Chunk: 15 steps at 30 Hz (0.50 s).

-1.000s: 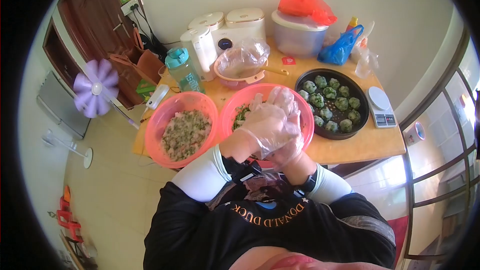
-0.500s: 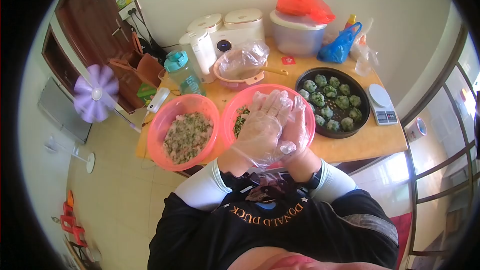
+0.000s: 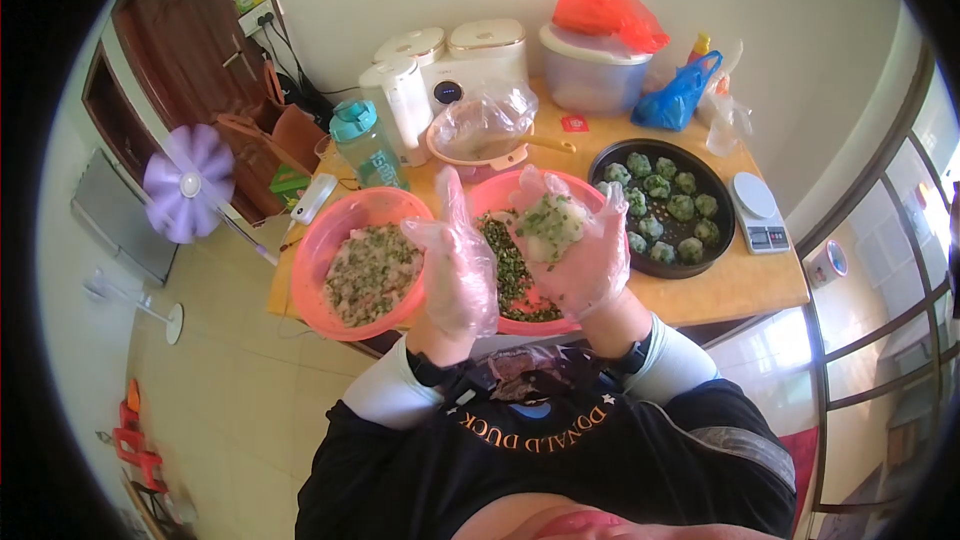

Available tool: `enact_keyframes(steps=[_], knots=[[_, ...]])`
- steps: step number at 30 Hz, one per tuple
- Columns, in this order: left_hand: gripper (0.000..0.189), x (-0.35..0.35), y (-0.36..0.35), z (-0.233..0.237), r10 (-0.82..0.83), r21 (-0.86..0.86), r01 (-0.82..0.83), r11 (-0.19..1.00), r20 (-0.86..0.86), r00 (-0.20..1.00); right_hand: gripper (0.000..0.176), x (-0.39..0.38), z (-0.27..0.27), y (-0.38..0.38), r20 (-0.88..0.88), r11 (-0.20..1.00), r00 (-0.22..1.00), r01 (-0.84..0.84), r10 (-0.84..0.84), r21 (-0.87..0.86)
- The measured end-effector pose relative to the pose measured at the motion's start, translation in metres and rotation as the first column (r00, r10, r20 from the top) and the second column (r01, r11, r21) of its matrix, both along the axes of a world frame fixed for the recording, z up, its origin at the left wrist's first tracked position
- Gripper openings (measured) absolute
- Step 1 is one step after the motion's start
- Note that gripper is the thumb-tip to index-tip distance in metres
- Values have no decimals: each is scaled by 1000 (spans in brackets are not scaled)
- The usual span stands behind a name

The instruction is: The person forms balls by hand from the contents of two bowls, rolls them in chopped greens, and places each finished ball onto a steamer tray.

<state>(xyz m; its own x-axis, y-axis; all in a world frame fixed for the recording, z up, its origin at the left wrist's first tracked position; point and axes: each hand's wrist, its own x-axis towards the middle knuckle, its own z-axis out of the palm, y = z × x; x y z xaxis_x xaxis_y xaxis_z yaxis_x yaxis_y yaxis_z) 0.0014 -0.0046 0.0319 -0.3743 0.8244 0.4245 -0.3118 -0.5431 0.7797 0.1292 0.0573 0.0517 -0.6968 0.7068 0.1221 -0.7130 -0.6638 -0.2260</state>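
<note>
Both my hands wear clear plastic gloves. My right hand (image 3: 583, 255) is palm up over the right pink bowl, with a flattened green-flecked white patty (image 3: 552, 226) lying on its palm and fingers. My left hand (image 3: 460, 265) is raised on edge between the two bowls, fingers extended, holding nothing. Chopped greens (image 3: 508, 275) lie in the right pink bowl (image 3: 590, 190). A pale mixture with green bits (image 3: 370, 275) fills part of the left pink bowl (image 3: 310, 290). Several green-coated balls (image 3: 682, 207) sit in a round black tray (image 3: 728, 240) on the right.
A kitchen scale (image 3: 760, 212) stands right of the tray on the table (image 3: 690, 300). Behind the bowls are a teal-lidded bottle (image 3: 368, 145), a peach basin (image 3: 445, 145) with a plastic bag, a white appliance (image 3: 490, 60), a lidded tub (image 3: 590, 75) and a blue bag (image 3: 682, 90).
My hands were pressed together over the right bowl. They have come apart, my left hand moving left, and the patty is now uncovered on the other palm.
</note>
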Motion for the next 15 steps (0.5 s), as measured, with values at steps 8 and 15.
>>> enact_keyframes(steps=[8, 15], knots=[[65, 7, -14, -30, -158, -12, 159, 987, 67, 985, 105, -13, 36, -13, -49, -507, 612, -605, -790, 614], [70, 5, -22, -14, -460, 149, 511, 847, 687, 562, 99, 0, 59, 3, 51, -419, 671, -520, -740, 744]])
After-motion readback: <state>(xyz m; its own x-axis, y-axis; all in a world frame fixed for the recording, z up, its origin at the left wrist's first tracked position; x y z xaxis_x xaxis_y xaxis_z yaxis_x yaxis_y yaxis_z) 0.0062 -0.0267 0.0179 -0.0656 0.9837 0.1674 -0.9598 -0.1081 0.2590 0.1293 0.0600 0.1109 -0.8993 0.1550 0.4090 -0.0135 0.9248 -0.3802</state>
